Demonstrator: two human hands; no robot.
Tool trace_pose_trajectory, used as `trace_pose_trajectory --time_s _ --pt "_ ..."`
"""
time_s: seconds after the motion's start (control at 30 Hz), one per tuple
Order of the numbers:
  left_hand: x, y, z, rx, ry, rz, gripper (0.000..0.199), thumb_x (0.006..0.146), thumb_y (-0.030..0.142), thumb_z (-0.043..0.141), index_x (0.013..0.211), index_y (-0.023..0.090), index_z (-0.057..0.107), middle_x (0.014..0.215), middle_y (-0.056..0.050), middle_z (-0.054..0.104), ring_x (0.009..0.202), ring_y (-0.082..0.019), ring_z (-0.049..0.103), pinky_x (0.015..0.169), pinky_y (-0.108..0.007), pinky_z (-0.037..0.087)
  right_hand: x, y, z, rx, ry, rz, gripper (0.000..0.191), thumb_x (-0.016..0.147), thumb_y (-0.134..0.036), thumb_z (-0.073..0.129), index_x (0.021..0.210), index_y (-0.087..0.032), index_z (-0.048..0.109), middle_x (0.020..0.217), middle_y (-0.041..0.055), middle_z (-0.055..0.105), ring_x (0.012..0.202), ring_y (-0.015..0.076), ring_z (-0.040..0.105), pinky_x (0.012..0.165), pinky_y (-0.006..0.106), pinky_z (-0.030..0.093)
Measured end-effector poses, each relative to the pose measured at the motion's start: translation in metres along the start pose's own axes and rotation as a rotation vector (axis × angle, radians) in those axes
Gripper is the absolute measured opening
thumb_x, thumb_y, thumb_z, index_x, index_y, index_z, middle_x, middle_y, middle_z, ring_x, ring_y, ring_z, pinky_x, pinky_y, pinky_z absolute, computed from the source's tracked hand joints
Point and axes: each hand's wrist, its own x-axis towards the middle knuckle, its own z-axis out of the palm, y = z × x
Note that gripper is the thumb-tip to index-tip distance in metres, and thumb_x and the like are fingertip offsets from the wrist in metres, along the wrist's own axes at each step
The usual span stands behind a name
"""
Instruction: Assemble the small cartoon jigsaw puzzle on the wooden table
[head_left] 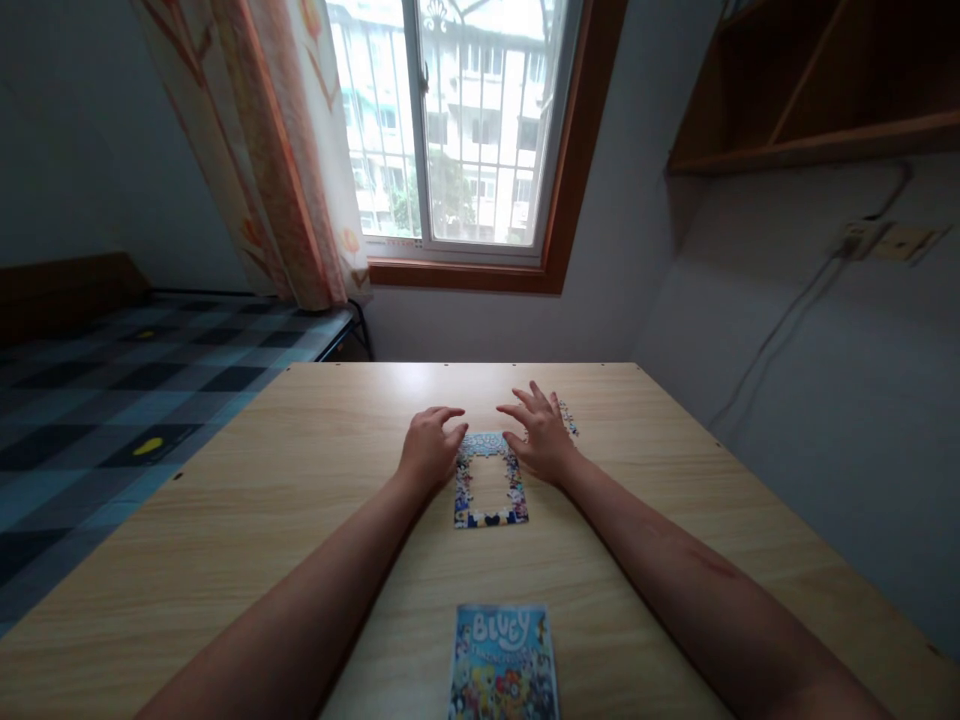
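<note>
Here we are at the wooden table [300,480], and my L hand [433,445] is at the top-L corner of the jigsaw border [487,442]: half open, fingers bent inward, thumb apart from them, nothing seen in its grip. Over on the R side, my R hand [540,435] is spread wide, fingers fanned, thumb at the border's top-R corner, also w/ nothing visible in hold. Can't tell if either thumb is actually pressing on the pcs.

The border itself lies flat btwn my hands, a joined rectangle w/ bare tabletop showing thru the middle! Just beyond my R hand, partly hidden by it, there's a cluster of loose pcs [568,418]. Closer to me, btwn my forearms, lies the Bluey box [502,660], pic side up, its near edge cut off. Straight ahead, the window [480,130]; bed [225,350] off to the L.
</note>
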Motion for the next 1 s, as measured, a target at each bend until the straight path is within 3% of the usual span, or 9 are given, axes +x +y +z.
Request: trace_pose_trajectory --time_s 0.33,1.0 --pt "-0.003 0.019 -0.005 0.223 -0.234 -0.114 0.050 0.084 0.050 0.069 0.124 0.021 0.070 0.130 -0.011 0.068 0.122 -0.032 0.058 0.108 -0.045 0.043 -0.002 -0.001 0.002 -0.060 -0.084 -0.029 0.052 0.087 -0.030 0.069 0.138 -0.029 0.061 0.159 0.0109 0.042 0.155 0.0366 0.016 0.122 0.068 0.005" --pt "-0.002 0.025 -0.002 0.271 -0.254 -0.153 0.045 0.090 0.051 0.059 0.124 0.023 0.069 0.130 -0.010 0.068 0.123 -0.032 0.056 0.108 -0.047 0.039 -0.002 0.008 0.003 -0.007 -0.105 -0.026 0.046 0.091 -0.031 0.062 0.137 -0.029 0.063 0.153 0.0084 0.050 0.154 0.0368 0.022 0.122 0.071 0.007"
